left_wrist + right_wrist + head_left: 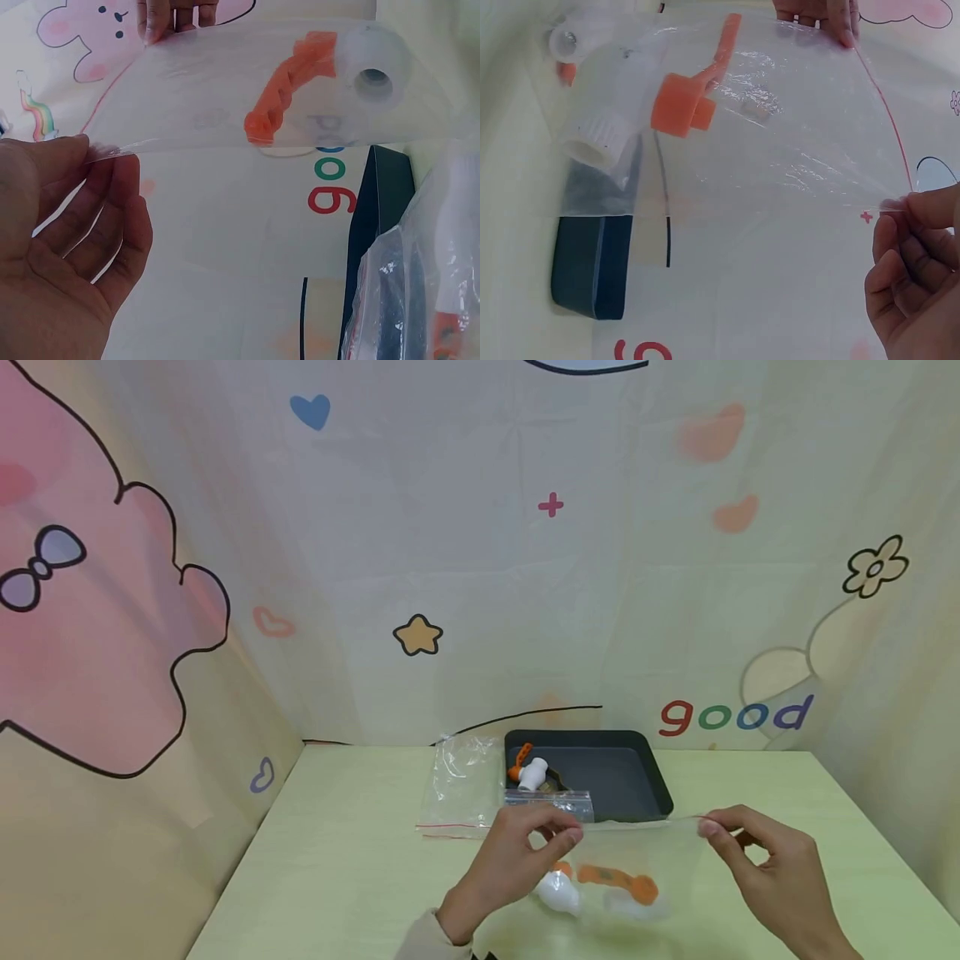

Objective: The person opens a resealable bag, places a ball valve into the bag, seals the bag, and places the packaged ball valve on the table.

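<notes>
- Head view: the left hand point(517, 852) and right hand point(783, 868) are pinching the two top corners of a clear zip bag point(682, 852), hanging between them; a white valve with an orange lever point(617, 878) is lying inside it; a dark tray point(618, 772) is sitting beyond the hands;
- Left wrist view: the left thumb and fingertips are pinching one corner; the valve is resting at the bag's end away from the hands;
- Right wrist view: the right thumb and fingertips are gripping the opposite corner; a red seal line point(887, 109) is running between both hands
</notes>
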{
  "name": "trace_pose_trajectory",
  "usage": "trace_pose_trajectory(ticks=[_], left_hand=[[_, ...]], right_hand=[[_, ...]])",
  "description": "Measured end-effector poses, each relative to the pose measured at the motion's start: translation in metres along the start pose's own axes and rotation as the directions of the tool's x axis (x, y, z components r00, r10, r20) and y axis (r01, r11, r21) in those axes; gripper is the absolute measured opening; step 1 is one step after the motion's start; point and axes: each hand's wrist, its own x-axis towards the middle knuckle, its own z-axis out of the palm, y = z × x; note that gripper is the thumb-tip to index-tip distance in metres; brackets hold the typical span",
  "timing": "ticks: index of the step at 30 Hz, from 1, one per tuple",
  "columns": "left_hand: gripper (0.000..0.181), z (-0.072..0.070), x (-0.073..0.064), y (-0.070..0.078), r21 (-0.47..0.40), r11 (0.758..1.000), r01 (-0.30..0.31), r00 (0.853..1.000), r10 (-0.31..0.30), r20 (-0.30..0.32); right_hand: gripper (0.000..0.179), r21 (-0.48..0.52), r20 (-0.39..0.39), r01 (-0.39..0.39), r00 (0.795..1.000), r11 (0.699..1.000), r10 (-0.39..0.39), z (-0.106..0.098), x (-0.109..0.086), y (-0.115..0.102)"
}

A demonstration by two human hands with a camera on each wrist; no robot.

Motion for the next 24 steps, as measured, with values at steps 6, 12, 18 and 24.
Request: trace_pose_trajectory(ticks=[6, 12, 18, 24], left_hand=[[0.016, 0.013, 0.005, 0.003, 0.007, 0.999, -0.041, 0.998, 0.041, 0.038], [0.016, 0.022, 0.005, 0.003, -0.026, 0.999, -0.02, 0.995, 0.022, 0.1], [0.015, 0.026, 0.009, -0.009, -0.002, 0.999, 0.05, 0.989, -0.049, 0.141], [0.017, 0.028, 0.016, -0.027, 0.07, 0.994, 0.084, 0.982, -0.094, 0.164]], right_hand=[[0.006, -0.074, 0.036, -0.141, 0.989, 0.987, 0.144, -0.008, -0.01, 0.011], [0.002, -0.1, 0.071, -0.215, 0.972, 0.972, 0.222, -0.011, -0.019, 0.02], [0.008, -0.144, 0.157, -0.269, 0.944, 0.952, 0.29, 0.002, -0.019, 0.039], [0.01, -0.166, 0.176, -0.223, 0.952, 0.961, 0.251, 0.013, -0.01, 0.053]])
